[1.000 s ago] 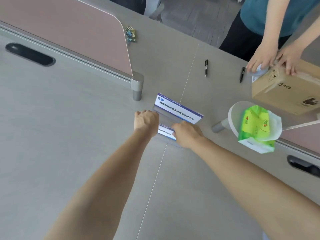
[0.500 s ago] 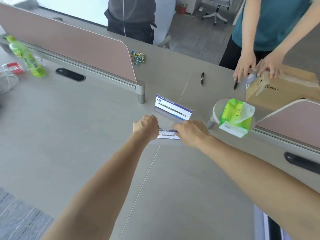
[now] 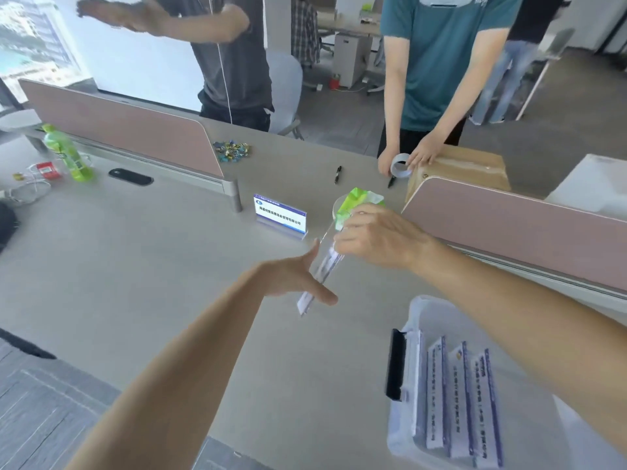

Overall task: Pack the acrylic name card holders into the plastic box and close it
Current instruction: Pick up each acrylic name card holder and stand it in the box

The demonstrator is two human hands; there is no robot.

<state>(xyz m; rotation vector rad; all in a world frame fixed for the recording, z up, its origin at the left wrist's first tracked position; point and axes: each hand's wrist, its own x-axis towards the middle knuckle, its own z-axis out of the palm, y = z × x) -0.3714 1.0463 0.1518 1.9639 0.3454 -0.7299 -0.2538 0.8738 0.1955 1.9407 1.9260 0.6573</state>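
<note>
1. Clear acrylic, the held name card holder (image 3: 320,269) sits between our two hands above the desk (image 3: 142,266). Its long axis runs from near-left up to far-right.
2. Our right hand (image 3: 376,237) has its fingers clamped on the upper end; our left hand (image 3: 291,276) is spread, thumb and fingers apart, bracing the lower end.
3. The plastic box (image 3: 420,310) lies near-right, closer to our right hand, so we judge that hand should carry it there.
4. The box stands open with several holders on edge inside; another name card holder (image 3: 280,214) waits upright on the desk beyond.
</note>
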